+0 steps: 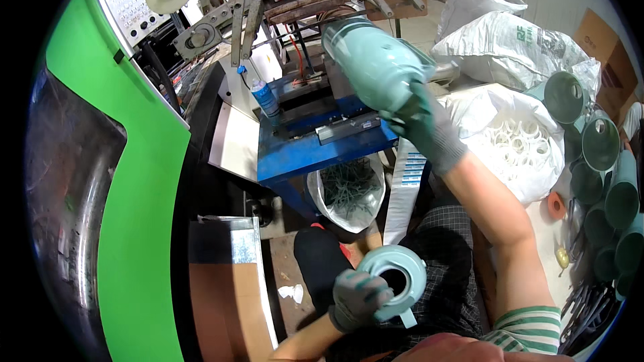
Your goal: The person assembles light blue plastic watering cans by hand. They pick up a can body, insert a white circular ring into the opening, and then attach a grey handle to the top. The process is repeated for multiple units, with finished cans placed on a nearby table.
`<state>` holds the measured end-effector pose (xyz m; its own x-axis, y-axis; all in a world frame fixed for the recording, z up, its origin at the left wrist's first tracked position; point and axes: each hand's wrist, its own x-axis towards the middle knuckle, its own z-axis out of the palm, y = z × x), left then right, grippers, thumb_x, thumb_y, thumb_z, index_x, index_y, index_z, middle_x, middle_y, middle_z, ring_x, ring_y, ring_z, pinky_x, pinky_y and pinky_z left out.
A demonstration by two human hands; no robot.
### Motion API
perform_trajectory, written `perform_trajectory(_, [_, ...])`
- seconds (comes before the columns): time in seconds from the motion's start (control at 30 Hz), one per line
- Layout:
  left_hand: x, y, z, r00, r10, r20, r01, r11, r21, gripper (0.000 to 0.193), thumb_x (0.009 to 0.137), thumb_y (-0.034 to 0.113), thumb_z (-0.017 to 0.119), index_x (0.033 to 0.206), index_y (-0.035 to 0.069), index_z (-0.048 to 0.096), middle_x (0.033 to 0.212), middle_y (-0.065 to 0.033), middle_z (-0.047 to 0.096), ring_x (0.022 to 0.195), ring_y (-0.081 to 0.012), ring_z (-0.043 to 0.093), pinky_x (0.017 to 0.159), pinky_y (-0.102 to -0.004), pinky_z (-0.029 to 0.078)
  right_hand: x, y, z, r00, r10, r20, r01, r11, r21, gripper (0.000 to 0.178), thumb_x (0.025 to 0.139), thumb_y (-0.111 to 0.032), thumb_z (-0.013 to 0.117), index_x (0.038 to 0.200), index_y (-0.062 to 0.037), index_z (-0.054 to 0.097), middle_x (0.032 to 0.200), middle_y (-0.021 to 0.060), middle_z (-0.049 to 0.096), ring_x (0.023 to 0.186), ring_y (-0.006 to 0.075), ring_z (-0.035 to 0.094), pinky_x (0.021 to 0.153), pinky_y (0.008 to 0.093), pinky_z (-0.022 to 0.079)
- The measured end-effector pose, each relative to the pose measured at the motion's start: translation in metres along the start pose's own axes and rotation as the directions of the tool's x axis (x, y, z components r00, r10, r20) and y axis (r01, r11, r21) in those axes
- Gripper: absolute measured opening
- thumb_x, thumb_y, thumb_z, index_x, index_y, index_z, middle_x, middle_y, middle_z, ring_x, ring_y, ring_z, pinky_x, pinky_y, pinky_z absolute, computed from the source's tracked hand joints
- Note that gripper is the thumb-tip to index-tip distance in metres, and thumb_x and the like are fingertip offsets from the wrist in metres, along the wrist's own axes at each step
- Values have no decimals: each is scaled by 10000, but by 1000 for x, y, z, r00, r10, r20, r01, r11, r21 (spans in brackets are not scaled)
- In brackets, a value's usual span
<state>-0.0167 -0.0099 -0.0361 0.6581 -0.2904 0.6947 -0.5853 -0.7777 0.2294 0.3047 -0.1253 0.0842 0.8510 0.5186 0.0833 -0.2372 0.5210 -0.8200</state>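
Observation:
My right hand (421,121), in a green-coated grey glove, is closed on the narrow end of a teal plastic jug body (376,60). It holds this body tilted over the blue machine table (329,153); both are smeared by motion. Low down over my lap, my left hand (360,299), in a grey glove, grips the side of a teal ring-shaped jug top (410,269). That part has a dark round opening in the middle and a short tab at its lower edge.
Metal linkage arms (251,20) of a machine stand beyond the table. A blue bottle (265,98) sits at its left edge. On the right are a white sack of white rings (516,154) and several teal hollow shells (600,141). Below hangs a bag of green scraps (349,191).

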Motion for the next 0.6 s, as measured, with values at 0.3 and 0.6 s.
perform_trajectory(0.3, [-35, 21, 8, 997, -62, -55, 61, 998, -22, 377, 777, 294, 766, 1132, 258, 643, 1087, 35, 664, 915, -247, 625, 663, -440, 477, 147, 20, 4, 993, -40, -111, 81, 915, 395, 554, 1068, -480, 548, 1487, -122, 489, 1432, 165, 595, 1251, 349, 643, 967, 529, 624])
perform_trajectory(0.6, [-3, 24, 1, 988, -138, 62, 141, 989, -50, 313, 638, 304, 916, 859, 221, 711, 926, -47, 651, 777, -335, 623, 687, -488, 444, -23, 84, -33, 997, -50, -55, 45, 996, -83, 416, 1042, -379, 665, 1333, -83, 631, 1203, 102, 684, 1075, 197, 705, 893, 351, 608])
